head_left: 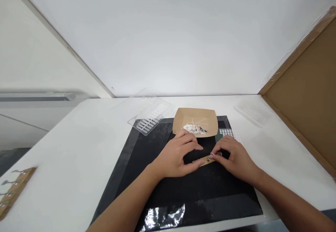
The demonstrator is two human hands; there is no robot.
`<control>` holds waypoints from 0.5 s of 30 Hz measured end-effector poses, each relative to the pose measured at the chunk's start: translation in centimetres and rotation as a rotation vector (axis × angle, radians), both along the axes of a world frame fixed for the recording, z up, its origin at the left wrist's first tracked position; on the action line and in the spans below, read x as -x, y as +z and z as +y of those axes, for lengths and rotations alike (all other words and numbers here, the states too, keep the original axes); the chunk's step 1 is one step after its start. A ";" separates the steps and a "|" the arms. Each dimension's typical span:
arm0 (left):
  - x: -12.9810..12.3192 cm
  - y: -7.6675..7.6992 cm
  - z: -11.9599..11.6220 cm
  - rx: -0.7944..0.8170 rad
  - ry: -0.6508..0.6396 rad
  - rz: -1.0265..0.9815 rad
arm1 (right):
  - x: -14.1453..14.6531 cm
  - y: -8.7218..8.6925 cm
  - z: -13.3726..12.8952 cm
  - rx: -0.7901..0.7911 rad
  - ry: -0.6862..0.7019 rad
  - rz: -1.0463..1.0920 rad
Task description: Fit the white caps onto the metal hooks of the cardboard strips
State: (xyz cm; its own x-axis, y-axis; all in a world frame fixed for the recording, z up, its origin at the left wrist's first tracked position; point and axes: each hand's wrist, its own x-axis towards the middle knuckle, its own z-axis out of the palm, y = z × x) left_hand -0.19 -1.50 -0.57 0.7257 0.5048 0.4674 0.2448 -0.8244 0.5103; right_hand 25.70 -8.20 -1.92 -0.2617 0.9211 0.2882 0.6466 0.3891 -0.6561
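A narrow tan strip (204, 161) lies on the black mat, with small shiny metal pieces (208, 159) on it. My left hand (178, 153) is at the strip's left end, its thumb resting on the strip and its index finger held apart from the thumb. From the other side, my right hand (232, 156) pinches a small whitish piece (213, 154) between thumb and index finger, just over the strip. What exactly this piece is, I cannot make out. Part of the strip's right end is hidden by my right fingers.
Behind my hands stands a brown paper tray (195, 113) with white scraps and thin sticks. A sheet of white dots (231, 133) lies right of it. Clear plastic cases (151, 116) are at back left, another clear case (250, 113) at right. A wooden rack (17, 191) with metal pieces lies far left.
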 end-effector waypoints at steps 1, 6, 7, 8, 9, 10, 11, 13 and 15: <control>-0.1 0.0 -0.1 0.025 -0.029 0.020 | -0.1 0.0 0.0 -0.002 0.007 -0.005; -0.3 -0.6 -0.3 0.075 -0.074 0.124 | -0.7 0.1 0.3 0.028 0.030 0.012; -0.4 -0.7 -0.4 0.075 -0.073 0.144 | -0.8 0.1 0.4 0.038 0.032 0.018; -0.5 -0.8 -0.5 0.074 -0.074 0.161 | -0.9 0.1 0.4 0.047 0.032 0.023; -0.6 -1.0 -0.7 0.073 -0.074 0.176 | -0.9 0.1 0.4 0.055 0.030 0.026; -0.8 -1.1 -0.8 0.072 -0.072 0.185 | -0.8 0.1 0.4 0.060 0.029 0.025; -0.9 -1.3 -1.0 0.071 -0.068 0.193 | -0.8 0.1 0.4 0.064 0.029 0.024; -1.2 -1.5 -1.2 0.073 -0.053 0.208 | -0.6 0.2 0.4 0.068 0.039 0.015; -1.4 -1.8 -1.3 0.074 -0.035 0.216 | -0.4 0.3 0.3 0.063 0.050 0.009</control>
State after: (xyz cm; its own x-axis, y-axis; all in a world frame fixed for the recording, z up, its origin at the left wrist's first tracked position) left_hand 1.16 -2.84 -2.35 0.8226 0.5048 0.2617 0.3271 -0.7966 0.5084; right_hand 26.09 -7.92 -1.65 -0.3060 0.9233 0.2323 0.6213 0.3785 -0.6861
